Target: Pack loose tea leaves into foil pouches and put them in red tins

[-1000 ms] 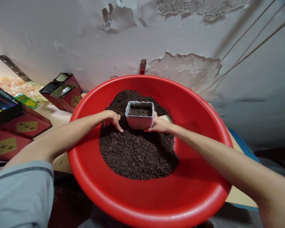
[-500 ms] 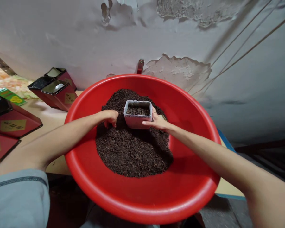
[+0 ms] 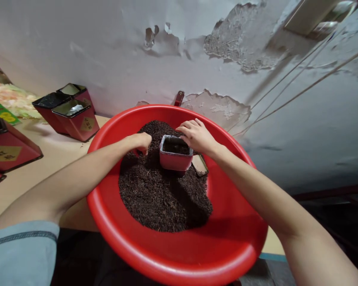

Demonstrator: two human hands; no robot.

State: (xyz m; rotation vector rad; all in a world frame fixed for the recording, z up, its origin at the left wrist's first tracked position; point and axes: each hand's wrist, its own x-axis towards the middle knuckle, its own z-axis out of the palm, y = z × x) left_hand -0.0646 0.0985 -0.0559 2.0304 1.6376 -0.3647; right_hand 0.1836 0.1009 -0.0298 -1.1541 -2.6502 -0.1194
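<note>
A red basin holds a heap of dark dried leaves, which look like loose tea. Upright on the heap stands a square red tin, its pale rim open and dark leaves inside. My left hand is closed at the heap's left side, fingers turned down; what they hold, if anything, is hidden. Over the tin's back right corner, my right hand reaches with spread fingers, near or touching the rim. A small flat lid-like piece lies on the leaves right of the tin.
On the tabletop at left stand several red tins with black edges, including an open tin with something white inside. A green packet lies farther left. Behind the basin is a peeling wall, with cords at right.
My right hand has left the tin's right side and moved up over its back corner, uncovering the flat lid-like piece. My left hand stays closed at the heap. The view has shifted.
</note>
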